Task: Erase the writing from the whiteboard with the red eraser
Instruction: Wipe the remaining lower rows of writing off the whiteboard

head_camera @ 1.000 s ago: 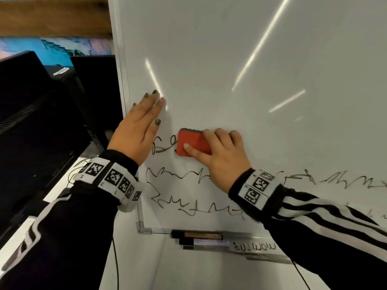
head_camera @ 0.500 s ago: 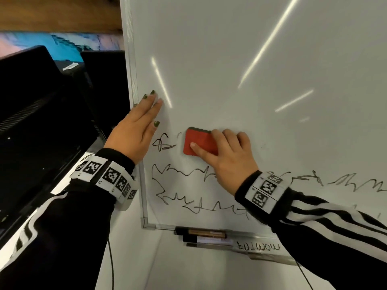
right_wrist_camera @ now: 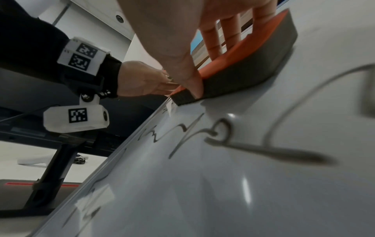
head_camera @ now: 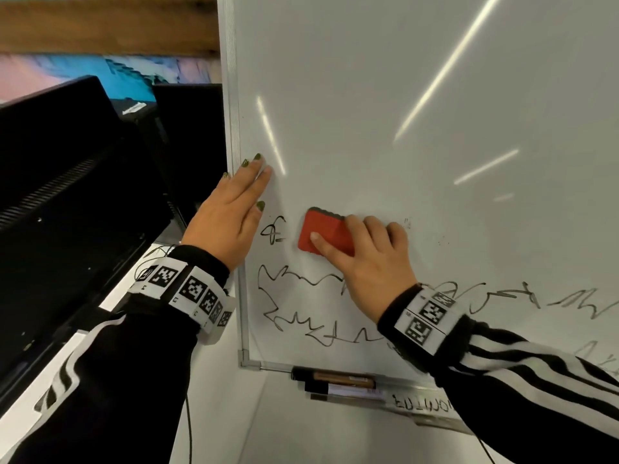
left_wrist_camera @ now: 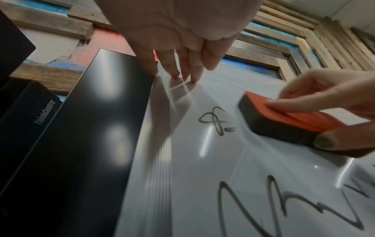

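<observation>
Right hand [head_camera: 371,259] presses red eraser [head_camera: 323,233] flat, long axis sideways.

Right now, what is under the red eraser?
The red eraser lies with its dark felt flat on the whiteboard, gripped by the right hand. Any writing beneath it is covered; a small scribble shows beside it.

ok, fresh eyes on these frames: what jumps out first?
The red foam eraser with its dark felt pad pressed flat on the glossy white whiteboard, gripped by the right hand. Just left of it sits a small leftover black marker scribble, with two longer black scrawled lines below. The left hand lies flat at the board's left edge, fingers straight.
</observation>
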`<act>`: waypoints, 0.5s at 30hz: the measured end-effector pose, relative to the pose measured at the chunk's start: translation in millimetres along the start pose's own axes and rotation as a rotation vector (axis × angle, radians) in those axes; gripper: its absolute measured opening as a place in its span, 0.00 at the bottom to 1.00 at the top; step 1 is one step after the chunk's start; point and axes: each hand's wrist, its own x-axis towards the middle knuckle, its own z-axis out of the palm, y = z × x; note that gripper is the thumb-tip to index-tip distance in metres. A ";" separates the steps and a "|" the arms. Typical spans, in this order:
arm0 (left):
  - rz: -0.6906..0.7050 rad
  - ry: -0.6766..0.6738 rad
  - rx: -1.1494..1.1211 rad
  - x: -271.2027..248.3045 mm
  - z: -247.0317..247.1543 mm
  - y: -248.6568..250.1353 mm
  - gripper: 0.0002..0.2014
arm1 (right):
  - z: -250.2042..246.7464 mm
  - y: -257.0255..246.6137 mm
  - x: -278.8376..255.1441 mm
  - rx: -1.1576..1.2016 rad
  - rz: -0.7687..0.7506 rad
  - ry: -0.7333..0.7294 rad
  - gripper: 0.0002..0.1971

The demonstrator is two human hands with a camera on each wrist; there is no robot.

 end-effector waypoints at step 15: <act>0.009 -0.005 -0.035 -2.2 3.5 -6.8 0.26 | 6.5 -44.3 34.0 0.009 -0.057 -0.107 0.28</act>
